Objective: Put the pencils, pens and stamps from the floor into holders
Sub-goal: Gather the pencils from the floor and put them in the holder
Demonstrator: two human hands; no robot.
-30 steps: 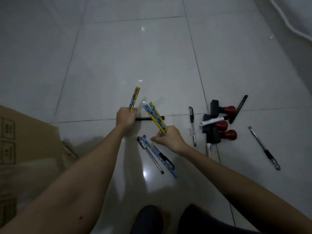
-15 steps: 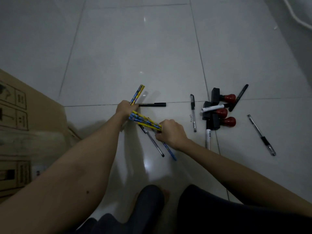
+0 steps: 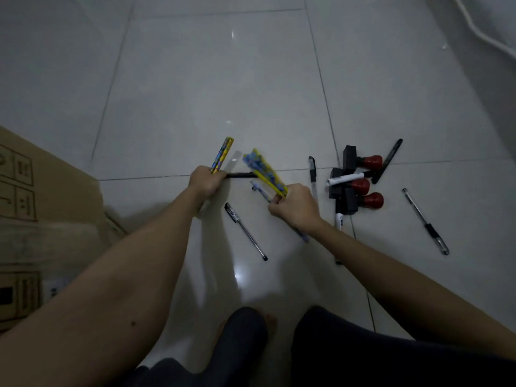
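Observation:
My left hand (image 3: 205, 182) grips a yellow-and-blue pencil bundle (image 3: 222, 154) that sticks up and away. My right hand (image 3: 294, 205) holds a second bunch of yellow-and-blue pencils (image 3: 265, 171), and a blue pen (image 3: 262, 191) also passes through this hand. A clear pen with a black cap (image 3: 245, 231) lies on the floor between my hands. A black pen (image 3: 241, 174) lies behind them. Right of my right hand lie another pen (image 3: 312, 170), a white marker (image 3: 345, 179), three black stamps with red knobs (image 3: 360, 185), a black marker (image 3: 387, 161) and a far-right pen (image 3: 425, 221).
A brown cardboard box (image 3: 47, 208) stands at the left, close to my left forearm. The floor is glossy pale tile (image 3: 223, 79). A white cable (image 3: 480, 32) runs along the top right corner. My knees (image 3: 279, 344) are at the bottom.
My right hand has swung its pencil bunch from lying flat towards the left hand to pointing up and away again. One clear pen now lies alone on the floor between my hands.

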